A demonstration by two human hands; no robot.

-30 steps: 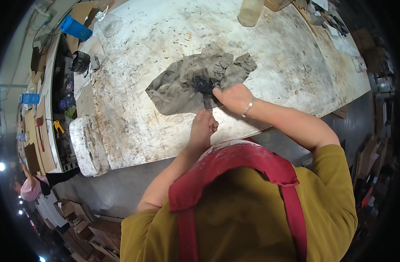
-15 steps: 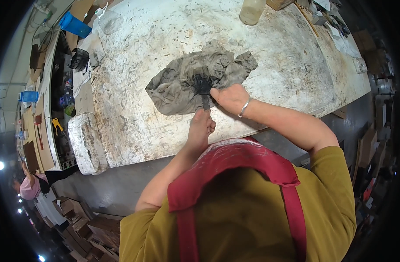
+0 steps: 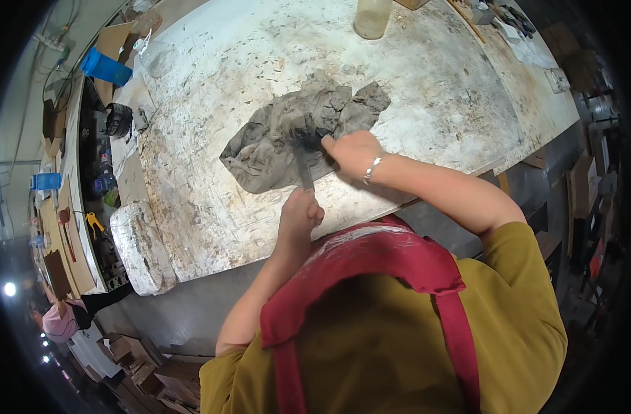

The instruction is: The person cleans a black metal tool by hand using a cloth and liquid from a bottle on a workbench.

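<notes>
A crumpled grey cloth (image 3: 260,148) lies on the stained white worktable, with a black patch (image 3: 303,136) at its middle. My left hand (image 3: 302,212), closed near the table's front edge, grips the near end of a dark flat strip (image 3: 304,169), blade-like in shape. The strip's far end reaches the black patch, where it is blurred. My right hand (image 3: 353,153), a silver bracelet at its wrist, is closed at the right of that patch. Its thumb and fingers press on a small black piece (image 3: 323,132) whose kind I cannot make out.
A cloudy jar (image 3: 373,17) stands at the table's (image 3: 426,90) far edge. Left are a blue cup (image 3: 106,67), a roll of black tape (image 3: 119,120) and a white-smeared block (image 3: 142,248). A yellow-handled tool (image 3: 95,224) sits beyond. Another person in pink (image 3: 59,322) is at far left.
My left hand has drawn back toward me, and more of the dark strip shows. My right hand stays by the black patch. The whole view has shifted slightly.
</notes>
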